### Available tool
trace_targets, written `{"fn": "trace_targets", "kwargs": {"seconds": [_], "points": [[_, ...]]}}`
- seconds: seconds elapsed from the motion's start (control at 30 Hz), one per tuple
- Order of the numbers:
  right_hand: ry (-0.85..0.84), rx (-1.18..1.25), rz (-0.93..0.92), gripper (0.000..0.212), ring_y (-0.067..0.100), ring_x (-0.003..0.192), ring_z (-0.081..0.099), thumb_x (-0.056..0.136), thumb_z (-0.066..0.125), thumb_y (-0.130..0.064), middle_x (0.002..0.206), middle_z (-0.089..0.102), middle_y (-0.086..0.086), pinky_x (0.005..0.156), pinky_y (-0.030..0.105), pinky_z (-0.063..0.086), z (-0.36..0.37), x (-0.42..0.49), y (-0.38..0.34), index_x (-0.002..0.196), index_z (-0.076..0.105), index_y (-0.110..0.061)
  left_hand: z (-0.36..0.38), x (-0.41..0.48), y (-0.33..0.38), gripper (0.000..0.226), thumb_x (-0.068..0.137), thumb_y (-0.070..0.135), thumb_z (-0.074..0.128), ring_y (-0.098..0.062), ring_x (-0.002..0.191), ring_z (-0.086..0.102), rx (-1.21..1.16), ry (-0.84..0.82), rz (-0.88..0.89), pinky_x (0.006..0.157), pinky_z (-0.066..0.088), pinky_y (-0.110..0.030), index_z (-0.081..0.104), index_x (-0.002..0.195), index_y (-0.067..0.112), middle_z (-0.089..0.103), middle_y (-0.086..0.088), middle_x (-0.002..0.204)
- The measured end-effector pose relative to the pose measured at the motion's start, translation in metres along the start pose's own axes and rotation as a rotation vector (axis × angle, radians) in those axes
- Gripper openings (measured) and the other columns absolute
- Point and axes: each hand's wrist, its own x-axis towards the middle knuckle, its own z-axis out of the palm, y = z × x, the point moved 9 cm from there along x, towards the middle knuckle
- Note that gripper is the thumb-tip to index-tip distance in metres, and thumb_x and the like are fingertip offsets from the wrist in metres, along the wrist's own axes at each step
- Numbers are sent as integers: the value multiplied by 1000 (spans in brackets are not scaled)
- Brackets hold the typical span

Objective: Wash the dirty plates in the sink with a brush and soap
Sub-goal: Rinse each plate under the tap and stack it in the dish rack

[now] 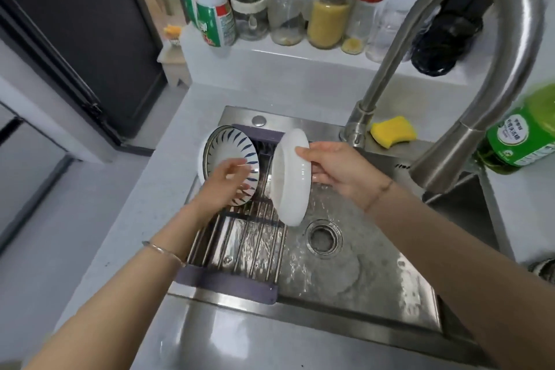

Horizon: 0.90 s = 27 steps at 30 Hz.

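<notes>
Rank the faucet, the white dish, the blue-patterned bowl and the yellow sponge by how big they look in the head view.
1. Faucet, though it is nearest the camera.
2. White dish and blue-patterned bowl: too alike to rank; the dish shows nearly edge-on.
3. Yellow sponge.

A single head-worn view looks forward and steeply down from just above the sink (360, 294), close enough that both forearms (120, 294) enter from the near edge. The faucet (519, 39) arches large at the right, jars (288, 9) line the far edge, and the wide lens bends the table (144, 189) at the left
</notes>
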Motion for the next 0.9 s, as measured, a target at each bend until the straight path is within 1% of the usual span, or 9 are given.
{"fn": "trace_targets", "kwargs": {"seconds": [0.07,0.2,0.3,0.4,0.43,0.53,0.67,0.77,0.9], "points": [[36,-25,36,31,17,85,67,83,73,-16,101,69,9,67,24,57,19,20,-6,110,62,-4,-40,-1,14,29,96,30,58,-20,85,66,45,144,159,73,56,-27,56,123,20,61,-7,118],[47,15,77,13,11,59,61,86,67,-4,82,64,9,47,20,54,59,46,-10,96,58,-3,-81,1,17,50,87,32,70,-18,104,56,225,274,273,85,46,-23,53,133,20,54,0,131],[40,61,109,20,12,62,58,90,61,-1,88,65,11,48,20,54,82,63,-4,109,57,3,-80,10,-2,94,78,46,75,-20,140,29,371,177,191,117,27,-41,24,153,19,29,-2,155],[40,101,151,24,9,60,56,93,58,-1,83,63,6,66,25,55,106,77,6,117,56,0,-70,15,-16,127,63,67,69,-22,150,5,542,68,145,122,7,-43,-4,155,17,5,-2,164],[48,110,158,24,8,58,56,92,60,-2,78,61,4,64,24,55,111,81,9,115,57,-1,-68,16,-19,133,60,71,66,-23,150,3,567,52,133,122,6,-45,-9,155,18,3,-2,164],[89,130,161,35,11,57,60,86,67,-3,77,64,5,44,20,52,126,92,15,119,59,6,-66,21,-28,134,64,70,70,-25,150,-3,601,66,112,121,-1,-47,-16,153,18,-1,-5,164],[118,134,170,44,13,57,59,83,71,-6,91,65,8,55,24,56,142,98,14,122,54,3,-65,26,-35,132,68,65,73,-22,150,-11,599,79,126,120,-11,-45,-16,154,16,-5,-4,164],[126,124,164,29,7,50,57,83,72,-8,74,59,1,50,20,54,151,102,16,106,56,1,-66,27,-33,127,72,59,74,-23,150,-10,594,112,169,119,-11,-44,-12,154,15,-1,-3,164],[137,106,128,33,8,58,54,82,73,-2,81,59,4,72,22,53,157,104,20,110,59,6,-69,31,-38,120,76,56,73,-24,150,-9,606,119,206,119,-11,-45,-10,155,18,3,-2,164]]}}
